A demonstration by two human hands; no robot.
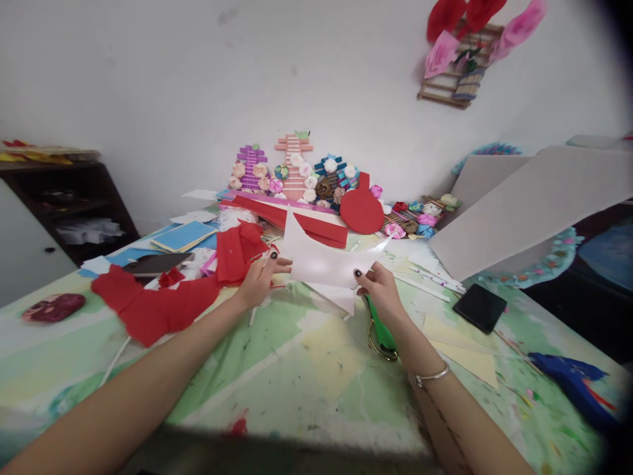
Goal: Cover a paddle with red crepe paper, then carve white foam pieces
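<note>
A curved sheet of white paper [329, 264] with pointed corners is held up above the table. My right hand [383, 290] pinches its lower right edge between thumb and fingers. At the paper's left edge is my left hand [260, 280], its fingers stretched out and the tips meeting the sheet, the thumb raised apart from it. Under the sheet, a folded white piece [331, 297] shows. Partly hidden by my right hand and wrist lies a green thing with a gold loop [380, 333], possibly scissors. Red crepe paper [163, 307] lies left of my left hand.
Behind the sheet are a red round cutout with a neck [362, 210] and flower-trimmed stick crafts [295, 168] against the wall. A black flat object [479, 308], yellow paper [465, 349] and a blue glue gun [571, 382] lie right. Large grey boards [524, 198] lean at the right.
</note>
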